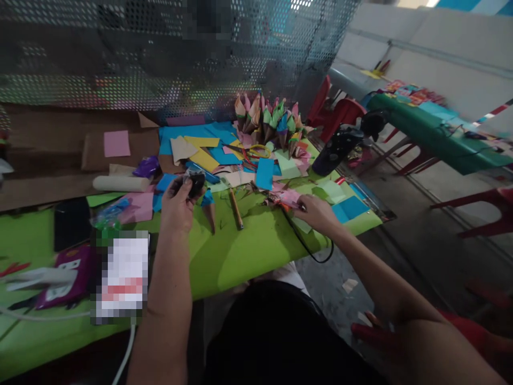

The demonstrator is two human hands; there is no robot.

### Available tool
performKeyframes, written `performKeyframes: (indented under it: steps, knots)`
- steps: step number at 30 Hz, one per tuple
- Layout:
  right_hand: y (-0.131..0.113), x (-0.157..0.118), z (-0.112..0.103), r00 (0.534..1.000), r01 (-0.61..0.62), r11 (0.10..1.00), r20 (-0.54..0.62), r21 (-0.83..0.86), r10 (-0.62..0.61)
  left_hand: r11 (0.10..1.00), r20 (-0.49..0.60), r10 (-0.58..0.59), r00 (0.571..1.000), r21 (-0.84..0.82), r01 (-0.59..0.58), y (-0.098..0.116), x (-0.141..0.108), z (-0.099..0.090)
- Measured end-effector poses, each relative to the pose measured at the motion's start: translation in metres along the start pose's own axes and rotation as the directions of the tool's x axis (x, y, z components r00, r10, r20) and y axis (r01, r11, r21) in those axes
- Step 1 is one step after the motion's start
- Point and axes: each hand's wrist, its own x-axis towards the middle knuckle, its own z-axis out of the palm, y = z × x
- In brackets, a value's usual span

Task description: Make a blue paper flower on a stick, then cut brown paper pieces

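My left hand is closed around a small black object with clear plastic by it, above the green table cover. Just right of that hand lies a small brown paper cone with a blue top. A yellow-brown pen lies between my hands. My right hand has its fingers pressed together at the edge of pink paper; whether they grip it is too small to tell. A black cord loops below that hand.
Many paper cones stand at the back, near scissors and coloured sheets. A dark bottle stands at right. A phone and a white roll lie left. Red chairs stand beyond.
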Motion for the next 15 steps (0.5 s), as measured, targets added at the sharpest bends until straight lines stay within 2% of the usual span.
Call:
performKeyframes:
  steps: [6,9,15]
  knots:
    - [0.015,0.003,0.004,0.987,-0.053,0.991,-0.147,0.126,0.072,1.000,-0.012,0.005,1.000,0.001,-0.005,-0.001,0.003,0.000]
    - [0.018,0.010,0.004,0.968,-0.100,0.987,-0.219,0.125,0.126,1.000,-0.013,-0.014,1.000,0.007,0.014,0.000,0.002,0.001]
    - [0.009,0.021,0.008,0.966,-0.170,0.985,-0.195,0.008,0.169,1.000,-0.027,-0.026,0.999,0.008,0.026,-0.001,0.000,0.000]
